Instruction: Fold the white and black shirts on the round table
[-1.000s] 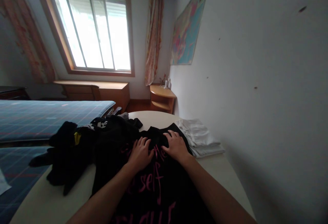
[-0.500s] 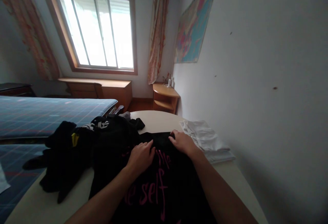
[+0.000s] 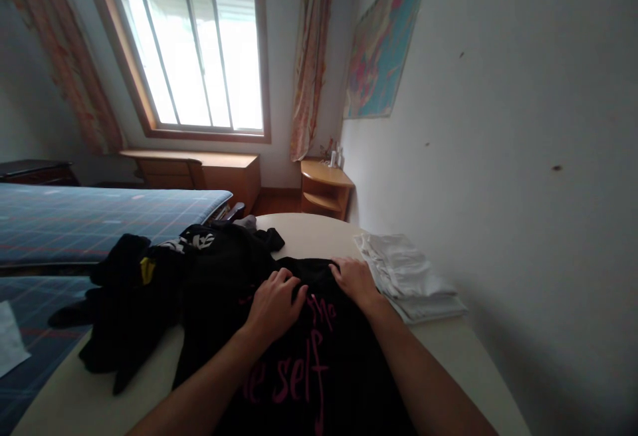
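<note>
A black T-shirt (image 3: 359, 363) with pink lettering lies spread on a cream round table, its top end away from me. My left hand (image 3: 279, 300) rests on the upper chest of the shirt, fingers bent and thumb held apart. At the shirt's far right edge, the fingers of my right hand (image 3: 353, 280) curl over the cloth; their tips are partly hidden. Just beyond that hand is a folded stack of white clothes (image 3: 403, 266). On the left, a heap of dark clothes (image 3: 134, 316) with a yellow patch and white print touches the shirt.
The cream table (image 3: 319, 233) has a curved edge and stands near the white wall (image 3: 498, 90) on the right. To the left is a bed with a blue plaid mattress (image 3: 109, 217). A wooden corner shelf (image 3: 323, 173) and a desk (image 3: 229, 160) stand beyond.
My left hand's fingers have bent more and its thumb has moved apart. The right hand stays at the shirt's far edge, its fingers closer together. The camera view has shifted slightly.
</note>
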Demonstrator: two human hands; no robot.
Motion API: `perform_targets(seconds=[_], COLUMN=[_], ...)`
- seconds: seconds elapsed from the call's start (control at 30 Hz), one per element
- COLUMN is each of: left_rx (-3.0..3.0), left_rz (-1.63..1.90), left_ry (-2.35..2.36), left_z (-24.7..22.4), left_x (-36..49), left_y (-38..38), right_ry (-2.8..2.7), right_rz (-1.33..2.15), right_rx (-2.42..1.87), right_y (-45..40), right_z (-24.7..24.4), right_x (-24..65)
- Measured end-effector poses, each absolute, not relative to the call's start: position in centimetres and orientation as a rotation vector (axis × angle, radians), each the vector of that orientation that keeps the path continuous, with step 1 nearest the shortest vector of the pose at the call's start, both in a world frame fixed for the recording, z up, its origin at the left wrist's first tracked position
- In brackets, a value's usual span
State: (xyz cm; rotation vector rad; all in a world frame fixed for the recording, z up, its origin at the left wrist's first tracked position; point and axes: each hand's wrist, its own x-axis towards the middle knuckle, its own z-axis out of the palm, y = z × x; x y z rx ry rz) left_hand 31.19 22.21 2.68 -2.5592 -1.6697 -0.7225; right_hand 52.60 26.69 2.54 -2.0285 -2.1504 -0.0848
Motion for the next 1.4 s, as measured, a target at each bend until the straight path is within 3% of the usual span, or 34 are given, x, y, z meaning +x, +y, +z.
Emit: perform_targets(seconds=[0.23, 0.5, 0.83, 1.0, 1.2, 1.4], left_rx=[-2.086, -2.135, -2.369, -2.388, -2.484, -2.375], left_rz=[-0.619, -0.337, -0.709, -0.632, -0.367, -0.443], left_ry=[-1.873, -1.899, -1.565, -1.685, -1.693, -1.755], left_z=[4.9, 4.3, 4.5, 4.3, 4.0, 4.1], left_x=[26.8, 24.3, 24.9, 25.0, 25.2, 25.4], left_y=[25.5, 26.7, 26.7, 26.6, 26.1, 26.3], right_ry=[-2.133, -2.101, -1.721, -1.735, -2.0, -2.323], right_rz=[-0.08, -0.16, -0.428, -0.26, 0.05, 0.359], right_rx=[-2.057, -2.022, -1.503, -1.386, -1.622, -1.698], right_y=[26.6, 26.5, 26.5, 25.5, 23.5, 22.4], right_z=[2.7, 3.5, 7.6, 10.5, 12.7, 13.4], right_x=[52.7, 52.5, 54.2, 55.1, 55.4, 56.0])
